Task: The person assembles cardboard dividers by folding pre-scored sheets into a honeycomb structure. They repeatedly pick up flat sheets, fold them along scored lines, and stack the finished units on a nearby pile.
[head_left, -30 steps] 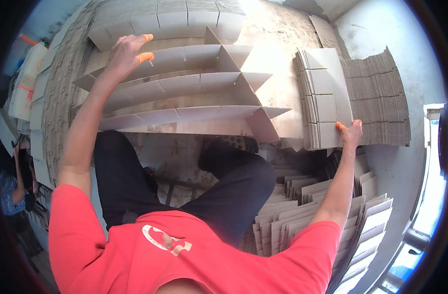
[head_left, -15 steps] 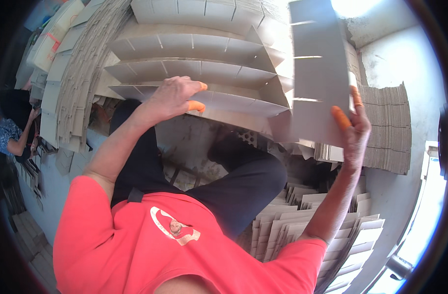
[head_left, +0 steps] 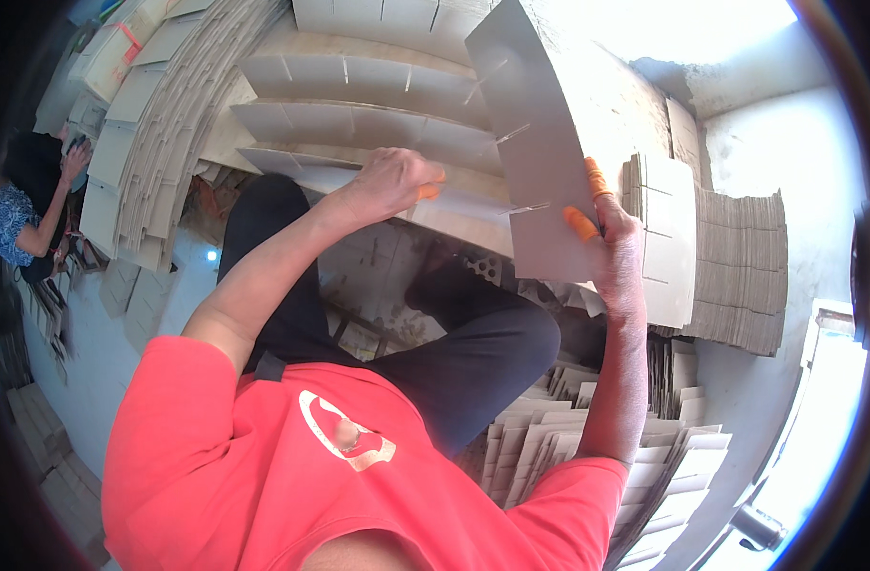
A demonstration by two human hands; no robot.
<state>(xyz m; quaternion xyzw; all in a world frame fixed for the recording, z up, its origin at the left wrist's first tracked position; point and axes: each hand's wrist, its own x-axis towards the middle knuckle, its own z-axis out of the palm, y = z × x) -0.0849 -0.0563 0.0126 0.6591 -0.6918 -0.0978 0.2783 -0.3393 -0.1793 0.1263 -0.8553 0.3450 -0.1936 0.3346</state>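
Observation:
My right hand (head_left: 611, 224), with orange finger covers on thumb and finger, grips a long grey cardboard strip (head_left: 544, 143) by its right edge. This strip is slotted along its left edge and stands tilted across the right ends of several other slotted strips. Those stand on edge in rows running left to right, a middle one (head_left: 330, 124) among them. At the nearest standing strip (head_left: 297, 169), my left hand (head_left: 401, 181) is closed, its orange-covered fingertips pinched at the upper edge. The fingers hide the exact contact. The held strip covers the rows' right ends.
A tall cardboard stack (head_left: 168, 133) rises at the left. More stacks stand at the right (head_left: 739, 266), and a slotted bundle (head_left: 665, 238) leans beside my right hand. Loose cardboard pieces (head_left: 549, 447) lie at lower right. Another person (head_left: 26, 209) sits far left.
My right hand has brought the held strip left, tilting it over the rows' ends. My left hand has moved right along the nearest strip, and its parted fingers have closed.

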